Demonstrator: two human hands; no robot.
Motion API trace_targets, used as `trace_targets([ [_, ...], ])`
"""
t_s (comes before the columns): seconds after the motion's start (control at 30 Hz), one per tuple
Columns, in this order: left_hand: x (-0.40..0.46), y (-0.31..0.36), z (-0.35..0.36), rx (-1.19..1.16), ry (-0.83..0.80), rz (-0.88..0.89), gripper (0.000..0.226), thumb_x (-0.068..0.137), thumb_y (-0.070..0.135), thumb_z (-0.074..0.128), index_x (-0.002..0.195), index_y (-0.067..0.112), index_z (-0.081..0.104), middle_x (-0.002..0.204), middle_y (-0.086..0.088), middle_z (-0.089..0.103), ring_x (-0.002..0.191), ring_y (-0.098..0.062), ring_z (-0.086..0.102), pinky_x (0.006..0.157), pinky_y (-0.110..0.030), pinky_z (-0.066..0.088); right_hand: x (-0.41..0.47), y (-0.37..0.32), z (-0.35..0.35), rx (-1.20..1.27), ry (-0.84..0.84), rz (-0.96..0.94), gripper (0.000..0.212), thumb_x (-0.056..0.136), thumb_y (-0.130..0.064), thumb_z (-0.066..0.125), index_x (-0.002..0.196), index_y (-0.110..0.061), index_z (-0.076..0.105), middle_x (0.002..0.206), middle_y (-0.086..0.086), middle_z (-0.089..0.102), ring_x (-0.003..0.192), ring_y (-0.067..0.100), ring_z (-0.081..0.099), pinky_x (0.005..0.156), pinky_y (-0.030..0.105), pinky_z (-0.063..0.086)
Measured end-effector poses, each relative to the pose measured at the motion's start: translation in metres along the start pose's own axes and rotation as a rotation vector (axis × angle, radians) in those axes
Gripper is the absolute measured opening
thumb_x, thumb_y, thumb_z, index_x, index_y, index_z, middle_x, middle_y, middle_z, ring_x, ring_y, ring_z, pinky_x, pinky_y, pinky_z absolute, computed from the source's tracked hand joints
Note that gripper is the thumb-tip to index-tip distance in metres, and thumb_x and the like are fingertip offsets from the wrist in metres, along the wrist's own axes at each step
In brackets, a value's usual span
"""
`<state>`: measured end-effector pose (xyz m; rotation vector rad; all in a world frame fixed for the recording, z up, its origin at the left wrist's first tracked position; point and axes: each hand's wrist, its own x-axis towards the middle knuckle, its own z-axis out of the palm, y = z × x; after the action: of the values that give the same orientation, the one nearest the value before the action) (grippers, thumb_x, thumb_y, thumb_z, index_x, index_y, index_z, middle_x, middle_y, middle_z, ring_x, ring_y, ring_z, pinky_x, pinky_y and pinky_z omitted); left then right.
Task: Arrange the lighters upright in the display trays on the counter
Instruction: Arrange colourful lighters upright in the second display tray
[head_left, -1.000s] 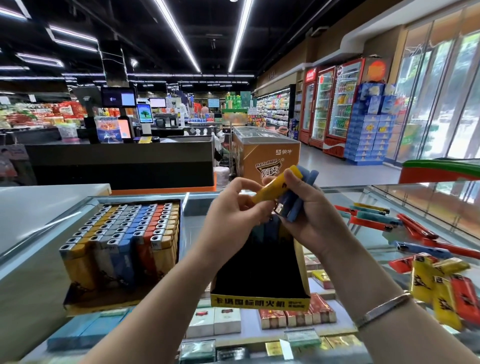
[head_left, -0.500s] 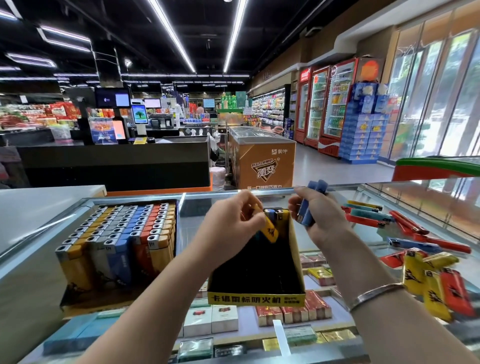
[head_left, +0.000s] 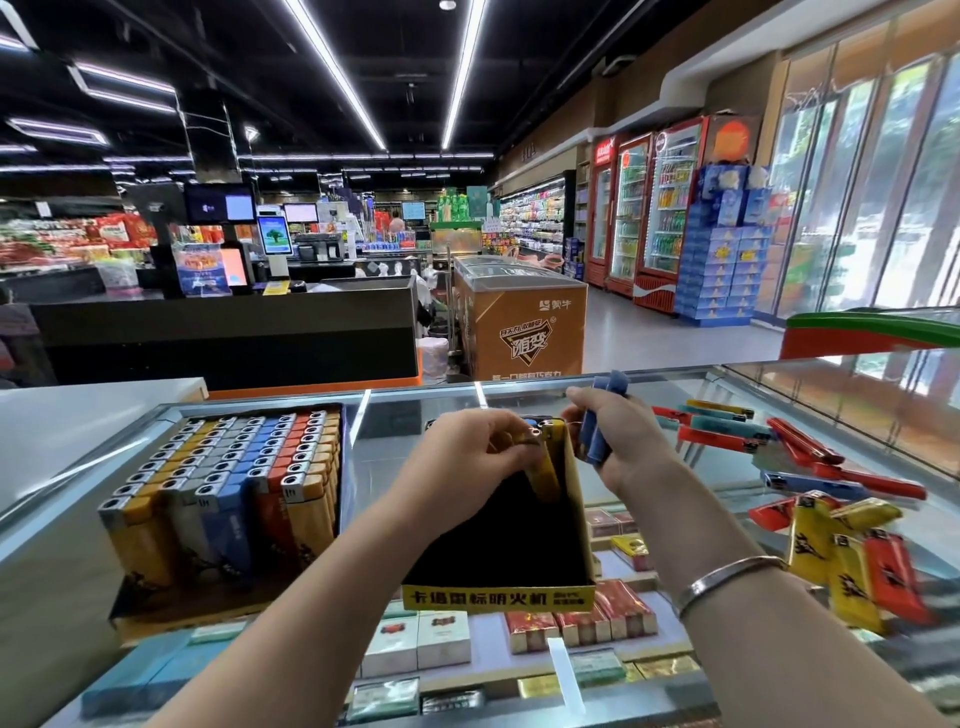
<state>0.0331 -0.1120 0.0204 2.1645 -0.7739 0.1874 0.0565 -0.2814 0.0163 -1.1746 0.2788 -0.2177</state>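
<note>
lighters first: your left hand (head_left: 467, 457) pinches a slim yellow plastic lighter (head_left: 543, 470) by its metal top, lowering it upright into the far right corner of the near-empty black-and-yellow cardboard display tray (head_left: 498, 595), likely so rows build from the back. your right hand (head_left: 621, 447), just beside, grips a bundle of blue lighters (head_left: 597, 431) ready for feeding.

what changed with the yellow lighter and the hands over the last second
The left hand carried the yellow lighter from up beside the right hand down into the black display tray, still pinching it. The right hand keeps gripping the blue lighters; the full tray is unchanged.
</note>
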Motion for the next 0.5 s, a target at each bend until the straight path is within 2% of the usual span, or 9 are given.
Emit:
trace_targets([
  [0.1, 0.0037, 0.0010, 0.0046, 0.112, 0.105, 0.087, 0.016, 0.084, 0.026, 0.065, 0.101, 0.028, 0.065, 0.089, 0.017, 0.062, 0.085, -0.003, 0.059, 0.075, -0.017, 0.051, 0.0010, 0.0008, 0.0001, -0.006, 0.002, 0.012, 0.016, 0.086, -0.011, 0.062, 0.094, -0.014, 0.049, 0.076, 0.005, 0.049, 0.070, 0.016, 0.052, 0.080, 0.036, 0.049],
  [0.27, 0.0059, 0.0029, 0.0068, 0.149, 0.075, 0.105, 0.025, 0.086, 0.025, 0.063, 0.109, 0.036, 0.061, 0.095, 0.015, 0.060, 0.090, -0.005, 0.059, 0.077, -0.022, 0.053, 0.0011, 0.0008, 0.0004, 0.001, 0.002, 0.025, 0.018, 0.087, -0.010, 0.061, 0.102, -0.013, 0.049, 0.072, 0.004, 0.048, 0.062, 0.013, 0.050, 0.061, 0.028, 0.048],
  [0.37, 0.0053, 0.0045, 0.0020, 0.299, 0.126, 0.131, 0.021, 0.087, 0.032, 0.060, 0.107, 0.037, 0.064, 0.083, 0.019, 0.052, 0.074, 0.002, 0.051, 0.062, -0.014, 0.041, 0.0023, 0.0010, 0.0000, -0.008, -0.001, 0.019, 0.013, 0.087, -0.010, 0.061, 0.090, -0.015, 0.050, 0.071, 0.004, 0.047, 0.062, 0.013, 0.050, 0.060, 0.028, 0.048],
  [0.43, 0.0035, 0.0044, 0.0001, 0.386, 0.164, 0.125, 0.019, 0.089, 0.037, 0.057, 0.107, 0.037, 0.064, 0.066, 0.022, 0.048, 0.059, 0.005, 0.047, 0.052, -0.013, 0.032, 0.0031, 0.0018, -0.0004, -0.021, 0.006, 0.020, 0.013, 0.087, -0.011, 0.061, 0.093, -0.015, 0.051, 0.073, 0.005, 0.048, 0.065, 0.014, 0.051, 0.061, 0.029, 0.049],
  [0.5, 0.0016, 0.0049, 0.0008, 0.410, 0.194, 0.109, 0.021, 0.089, 0.043, 0.054, 0.105, 0.035, 0.065, 0.058, 0.023, 0.045, 0.052, 0.004, 0.046, 0.049, -0.013, 0.029, 0.0039, 0.0025, -0.0006, -0.031, 0.010, 0.025, 0.018, 0.087, -0.012, 0.062, 0.101, -0.014, 0.051, 0.076, 0.005, 0.049, 0.067, 0.014, 0.052, 0.063, 0.030, 0.049],
])
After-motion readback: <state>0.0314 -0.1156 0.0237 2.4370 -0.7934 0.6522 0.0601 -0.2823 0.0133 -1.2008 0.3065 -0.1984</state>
